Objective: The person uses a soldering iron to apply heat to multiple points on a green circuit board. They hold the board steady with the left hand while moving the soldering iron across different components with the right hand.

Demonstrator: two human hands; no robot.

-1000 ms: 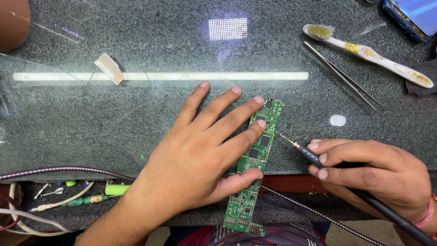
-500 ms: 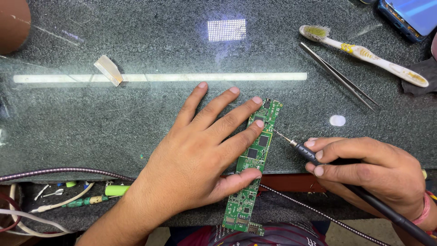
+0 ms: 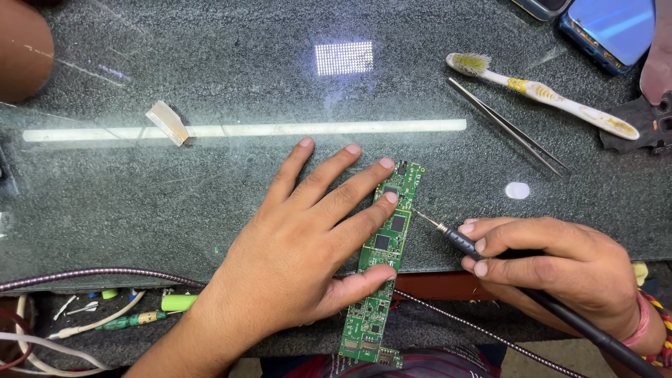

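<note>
Left hand (image 3: 301, 245) was spread flat, fingers pinning the long green circuit board (image 3: 383, 262) at the glass table's (image 3: 210, 196) front edge. Right hand (image 3: 560, 269) gripped a soldering iron (image 3: 476, 248), tip touching the board's right edge. Tweezers (image 3: 507, 126) and toothbrush (image 3: 542, 94) lay beyond.

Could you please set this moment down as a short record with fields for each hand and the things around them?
surface: dark glass-topped table
left hand: left hand flat on a long green circuit board, pinning it
right hand: right hand grips a black soldering iron, tip at the board's right edge
board position: lengthwise, near end past the table's edge
behind: toothbrush, tweezers, blue phone
lower left: loose wires
</note>
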